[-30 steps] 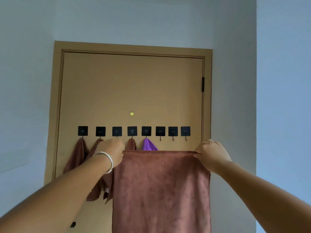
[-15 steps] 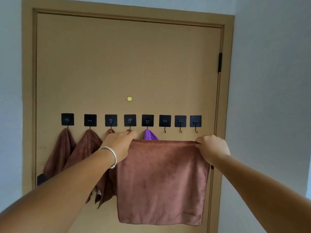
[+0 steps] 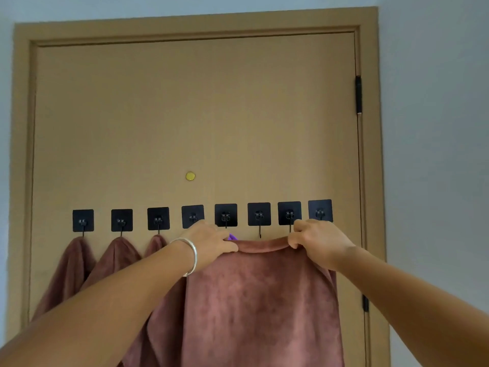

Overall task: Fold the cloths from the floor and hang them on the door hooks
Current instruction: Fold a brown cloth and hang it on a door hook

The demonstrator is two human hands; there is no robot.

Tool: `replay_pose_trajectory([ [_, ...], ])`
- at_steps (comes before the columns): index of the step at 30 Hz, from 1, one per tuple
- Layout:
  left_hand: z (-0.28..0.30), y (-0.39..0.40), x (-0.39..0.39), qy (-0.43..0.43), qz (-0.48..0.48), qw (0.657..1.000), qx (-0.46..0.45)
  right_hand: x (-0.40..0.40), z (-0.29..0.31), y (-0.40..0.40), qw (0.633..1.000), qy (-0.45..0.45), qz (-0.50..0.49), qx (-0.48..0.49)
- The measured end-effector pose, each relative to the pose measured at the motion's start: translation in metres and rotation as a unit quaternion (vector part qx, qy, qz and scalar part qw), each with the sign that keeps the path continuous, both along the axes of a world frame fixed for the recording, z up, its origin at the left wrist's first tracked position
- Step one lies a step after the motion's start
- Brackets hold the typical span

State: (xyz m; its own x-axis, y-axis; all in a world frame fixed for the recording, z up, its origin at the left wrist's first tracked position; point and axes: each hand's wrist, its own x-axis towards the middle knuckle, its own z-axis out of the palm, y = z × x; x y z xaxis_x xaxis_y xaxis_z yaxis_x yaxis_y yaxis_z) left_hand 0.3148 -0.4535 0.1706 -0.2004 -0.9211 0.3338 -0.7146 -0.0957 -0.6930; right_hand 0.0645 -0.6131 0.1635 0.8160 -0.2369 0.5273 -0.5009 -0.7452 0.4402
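I hold a folded brown cloth point(image 3: 262, 300) up against the tan door point(image 3: 195, 115). My left hand point(image 3: 211, 242), with a silver bangle at the wrist, grips its top left corner. My right hand point(image 3: 317, 241) pinches the top edge further right. The edge sags between them just below the sixth hook point(image 3: 259, 221). A row of several black square hooks crosses the door. Brown cloths point(image 3: 71, 268) hang from the three leftmost hooks. A purple cloth point(image 3: 232, 237) peeks out under the fifth hook, mostly hidden by my left hand.
The door frame point(image 3: 370, 154) meets a pale wall point(image 3: 436, 154) at the right. Black hinges point(image 3: 358, 94) sit on the door's right edge. A small yellow dot point(image 3: 190, 176) marks the door's middle. The two rightmost hooks are partly covered by my right hand.
I have come closer to the door and raised the cloth. My hands have moved nearer to each other, so the top edge now sags under the sixth hook.
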Motion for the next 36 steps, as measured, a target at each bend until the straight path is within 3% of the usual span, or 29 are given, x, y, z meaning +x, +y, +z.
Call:
replay_pose_trajectory([
  [6,-0.003,-0.034,0.005,0.05,0.08,0.995,-0.044,0.02,0.004,-0.033,0.999,-0.023,-0.019,0.037],
  [11,0.004,-0.046,0.013,0.016,0.103,0.994,-0.045,0.039,0.007,-0.039,0.997,-0.008,-0.072,0.007],
  [14,0.007,-0.051,0.015,-0.02,0.062,0.996,-0.055,0.051,0.008,-0.04,0.994,0.002,-0.104,-0.017],
  [19,0.004,-0.063,0.021,-0.046,0.065,0.997,0.006,0.063,0.007,-0.049,0.991,0.033,-0.13,-0.005],
  [23,-0.006,-0.076,0.012,0.012,0.122,0.992,0.039,0.069,0.003,-0.049,0.99,0.041,-0.134,-0.006],
  [30,-0.026,-0.091,-0.018,0.038,0.123,0.988,0.08,0.091,-0.026,-0.034,0.984,0.094,-0.154,0.007],
  [36,-0.035,-0.094,-0.018,0.199,0.063,0.972,0.107,0.098,-0.051,-0.033,0.99,0.023,-0.109,0.084],
])
